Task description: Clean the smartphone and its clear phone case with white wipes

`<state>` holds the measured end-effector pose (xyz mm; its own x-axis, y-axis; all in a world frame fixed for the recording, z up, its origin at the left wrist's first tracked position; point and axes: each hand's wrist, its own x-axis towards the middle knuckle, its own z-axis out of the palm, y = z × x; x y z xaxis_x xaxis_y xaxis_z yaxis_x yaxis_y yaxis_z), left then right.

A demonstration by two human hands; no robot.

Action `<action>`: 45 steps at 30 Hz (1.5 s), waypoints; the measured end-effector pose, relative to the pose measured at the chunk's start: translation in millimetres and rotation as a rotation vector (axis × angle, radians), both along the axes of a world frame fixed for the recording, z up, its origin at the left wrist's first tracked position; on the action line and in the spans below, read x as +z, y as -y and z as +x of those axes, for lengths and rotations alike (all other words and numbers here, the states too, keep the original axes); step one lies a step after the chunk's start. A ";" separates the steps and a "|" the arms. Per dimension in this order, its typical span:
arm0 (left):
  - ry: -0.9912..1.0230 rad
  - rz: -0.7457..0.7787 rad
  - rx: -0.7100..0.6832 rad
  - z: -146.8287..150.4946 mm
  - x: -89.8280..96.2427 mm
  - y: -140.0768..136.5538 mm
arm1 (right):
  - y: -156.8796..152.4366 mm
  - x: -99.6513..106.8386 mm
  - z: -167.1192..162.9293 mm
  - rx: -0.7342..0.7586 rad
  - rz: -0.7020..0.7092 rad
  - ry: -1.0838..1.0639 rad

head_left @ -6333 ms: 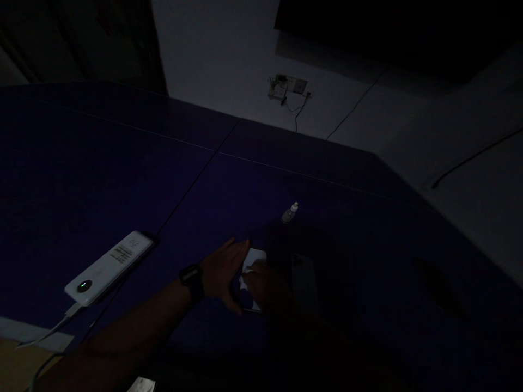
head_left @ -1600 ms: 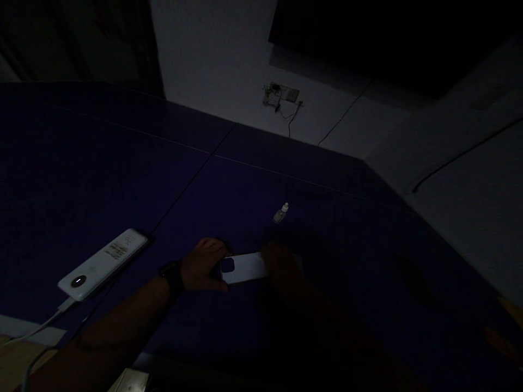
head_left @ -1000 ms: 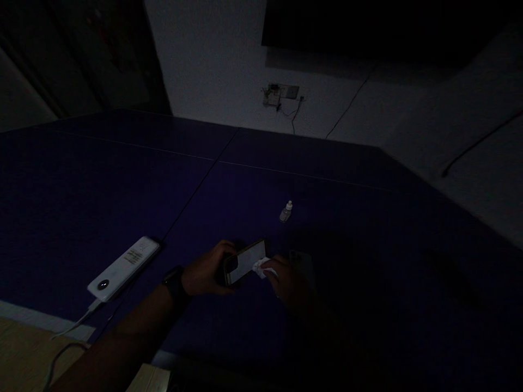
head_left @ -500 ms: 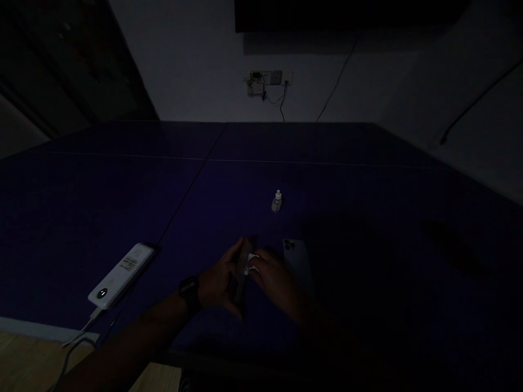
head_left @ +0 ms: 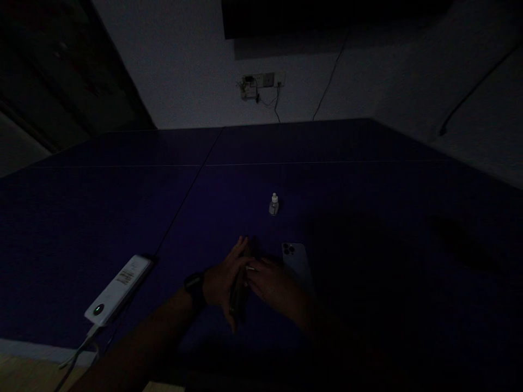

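Observation:
Gripped along its edges in my left hand is a thin, dark, phone-like slab, tilted up on its side. A dark watch circles that wrist. My right hand is closed against the slab's right face, pinching a small white cloth; only a sliver of it shows between the fingers. Just right of the right hand lies a light blue phone, camera side up, its lower part hidden by the forearm. Beyond both hands stands a small clear bottle with a white cap.
Everything lies on a dark blue table in dim light. A white power bank with a lit display sits at the left, a cable running off the near edge. Wall sockets and hanging cords are behind the table.
The white cloth, plainly visible before, is now mostly covered by fingers. My left fingers have come over toward the right hand. The view has tilted slightly.

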<state>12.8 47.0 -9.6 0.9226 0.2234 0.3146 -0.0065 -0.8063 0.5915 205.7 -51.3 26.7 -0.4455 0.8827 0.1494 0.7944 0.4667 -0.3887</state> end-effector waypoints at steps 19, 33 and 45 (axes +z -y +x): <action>0.060 -0.152 0.029 7.6 -5.9 9.4 | -12.1 -5.5 20.8 -0.296 -0.080 -0.409; 0.135 -0.119 0.027 10.7 -13.3 8.1 | -9.3 -2.2 5.2 -0.048 -0.190 0.027; 0.137 -0.136 0.014 10.8 -10.3 6.3 | -38.8 0.5 14.1 -0.120 -0.141 0.164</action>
<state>23.6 40.7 -19.9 0.8698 0.2851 0.4028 -0.0833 -0.7197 0.6892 219.8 -12.6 27.2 -0.3446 0.9377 -0.0448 0.8986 0.3156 -0.3049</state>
